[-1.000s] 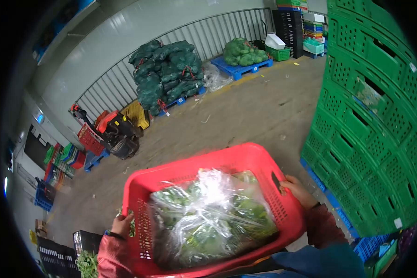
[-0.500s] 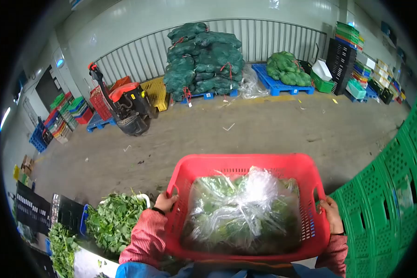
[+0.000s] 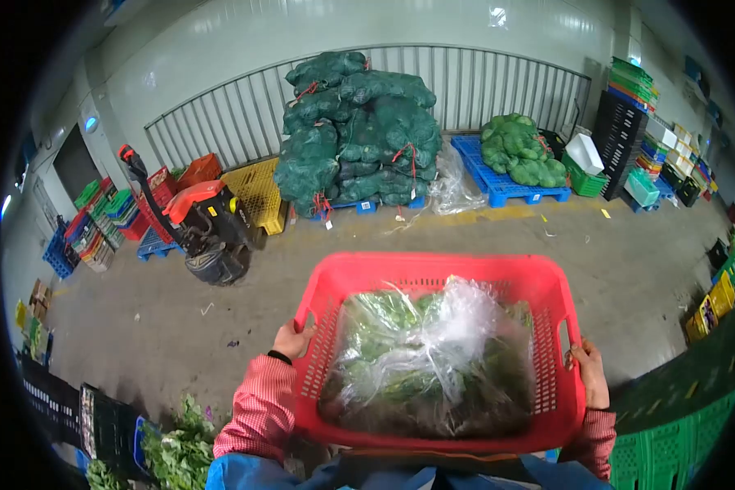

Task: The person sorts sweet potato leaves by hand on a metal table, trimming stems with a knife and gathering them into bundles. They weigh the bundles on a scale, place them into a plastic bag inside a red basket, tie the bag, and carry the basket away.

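Observation:
A red plastic basket (image 3: 441,263) is carried in front of my body, gripped at both ends. Inside it lies a clear plastic bag (image 3: 433,359) of leafy greens, its top knotted or gathered in the middle. My left hand (image 3: 292,339) is closed round the handle slot on the left side, a dark band at the wrist. On the opposite side, my right hand (image 3: 588,371) wraps the other handle slot. Both sleeves are red and white checked.
Green mesh sacks (image 3: 359,135) are stacked ahead by a railing. An orange pallet jack (image 3: 204,212) stands left of them. More sacks (image 3: 518,151) rest on a blue pallet (image 3: 498,196). Green crates (image 3: 678,445) flank me at right; loose greens (image 3: 180,457) sit lower left.
My view has moved forward, so the pallet jack and sacks look nearer. The loose greens and green crates have slid back and lower. The basket stays held in both hands.

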{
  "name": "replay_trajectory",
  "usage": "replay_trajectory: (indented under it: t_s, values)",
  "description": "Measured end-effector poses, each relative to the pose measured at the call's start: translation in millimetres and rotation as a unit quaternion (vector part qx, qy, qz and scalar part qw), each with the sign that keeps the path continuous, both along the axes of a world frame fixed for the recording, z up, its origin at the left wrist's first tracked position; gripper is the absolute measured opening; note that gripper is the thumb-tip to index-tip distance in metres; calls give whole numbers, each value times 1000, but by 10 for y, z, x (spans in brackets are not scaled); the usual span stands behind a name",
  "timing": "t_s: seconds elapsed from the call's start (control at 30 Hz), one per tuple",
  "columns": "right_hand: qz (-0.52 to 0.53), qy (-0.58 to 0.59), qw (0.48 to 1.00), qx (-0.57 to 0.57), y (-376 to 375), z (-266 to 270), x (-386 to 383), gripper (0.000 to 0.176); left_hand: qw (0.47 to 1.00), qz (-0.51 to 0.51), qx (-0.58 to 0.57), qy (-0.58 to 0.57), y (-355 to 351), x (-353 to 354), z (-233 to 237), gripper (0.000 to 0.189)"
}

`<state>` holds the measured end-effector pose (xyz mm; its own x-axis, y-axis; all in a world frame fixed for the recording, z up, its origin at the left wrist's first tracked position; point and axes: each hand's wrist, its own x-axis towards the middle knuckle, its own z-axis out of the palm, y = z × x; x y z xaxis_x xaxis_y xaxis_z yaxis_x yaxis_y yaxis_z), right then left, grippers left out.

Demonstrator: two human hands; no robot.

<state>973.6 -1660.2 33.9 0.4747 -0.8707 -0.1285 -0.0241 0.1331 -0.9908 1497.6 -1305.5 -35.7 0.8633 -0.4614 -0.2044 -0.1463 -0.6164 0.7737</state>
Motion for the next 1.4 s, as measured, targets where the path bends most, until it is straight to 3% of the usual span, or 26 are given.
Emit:
replay_trajectory:
  t_s: [0.1,0.2,0.23,0.43,0.63,0.8,0.9,1.03,1.17,1.33,1.4]
  values:
    - [44,-21,999,-15,-985,-156,943,24,999,26,6,-26,-659,750,38,50]
    - [69,-25,997,-30,-1821,37,1955,27,996,47,-73,-25,-1149,1317,255,45]
    - [86,-28,995,-36,-1953,131,2240,28,997,66,-23,-22,-1090,1597,162,41]
    - [174,-15,984,-34,-3211,131,4132,35,987,157,-22,15,-1541,2631,34,42]
    - [233,-3,971,-57,-4226,-122,6090,33,978,196,-65,32,-2302,4159,-236,40]
    - [211,-16,975,-70,-4729,-207,7353,30,973,211,-89,6,-2788,5467,-229,38]
    - [201,-17,977,-76,-5007,-39,7916,32,973,214,-90,13,-3183,6140,116,34]
    - [168,-17,975,-148,-5534,347,8645,36,964,200,-174,-27,-3732,6952,558,31]
    - [136,-106,970,-173,-6130,1082,9406,39,937,208,-252,-127,-4537,7645,1361,24]
    - [129,-198,934,-266,-7494,2178,10545,42,891,146,-373,-215,-5851,8738,2582,17]
    - [150,-246,924,-253,-8121,2636,11026,32,896,124,-355,-236,-6396,9215,3193,18]
